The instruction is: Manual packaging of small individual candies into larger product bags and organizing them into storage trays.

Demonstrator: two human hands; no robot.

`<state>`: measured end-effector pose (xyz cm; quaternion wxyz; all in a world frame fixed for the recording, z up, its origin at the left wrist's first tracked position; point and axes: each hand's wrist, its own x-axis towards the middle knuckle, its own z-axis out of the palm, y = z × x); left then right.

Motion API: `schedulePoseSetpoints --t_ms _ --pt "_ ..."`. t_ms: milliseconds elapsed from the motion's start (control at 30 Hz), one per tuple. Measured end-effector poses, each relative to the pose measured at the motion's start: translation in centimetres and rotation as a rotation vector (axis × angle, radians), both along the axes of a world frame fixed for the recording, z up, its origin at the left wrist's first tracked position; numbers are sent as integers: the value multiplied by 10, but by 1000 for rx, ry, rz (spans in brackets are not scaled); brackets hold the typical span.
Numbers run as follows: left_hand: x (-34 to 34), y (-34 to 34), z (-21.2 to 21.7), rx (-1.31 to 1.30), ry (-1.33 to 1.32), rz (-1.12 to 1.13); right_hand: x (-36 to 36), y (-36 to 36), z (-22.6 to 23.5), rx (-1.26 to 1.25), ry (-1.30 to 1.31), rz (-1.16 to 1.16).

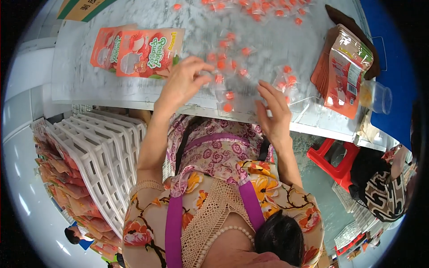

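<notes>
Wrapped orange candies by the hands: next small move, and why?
Probably the left hand closes on the wrapped candies at its fingertips and draws a few toward the table edge. Its fingers are already curled among them, the right hand hovers open beside the pile, and the orange pouches lie flat nearby.

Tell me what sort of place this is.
Probably a small packing workshop for sweets: wrapped orange candies lie scattered on a marble-patterned table, flat orange pouches are stacked beside them, and white plastic crates of filled pouches stand nearby.
</notes>
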<state>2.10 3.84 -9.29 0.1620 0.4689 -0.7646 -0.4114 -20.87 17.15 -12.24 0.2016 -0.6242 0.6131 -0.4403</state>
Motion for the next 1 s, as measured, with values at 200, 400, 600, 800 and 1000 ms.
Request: schedulePoseSetpoints --t_ms 200,400,600,800,1000 --pt "5 28 -14 -111 -88 -76 21 -38 -8 97 273 77" --pt "0 47 -24 -141 -43 -43 17 -31 -6 147 263 97" --pt "-4 48 -18 -93 -47 -34 22 -42 1 83 249 77" --pt "-9 30 -14 -53 -34 -75 32 -67 -7 37 287 163" --pt "-3 22 -13 -42 -118 -90 29 -59 -6 74 253 184"
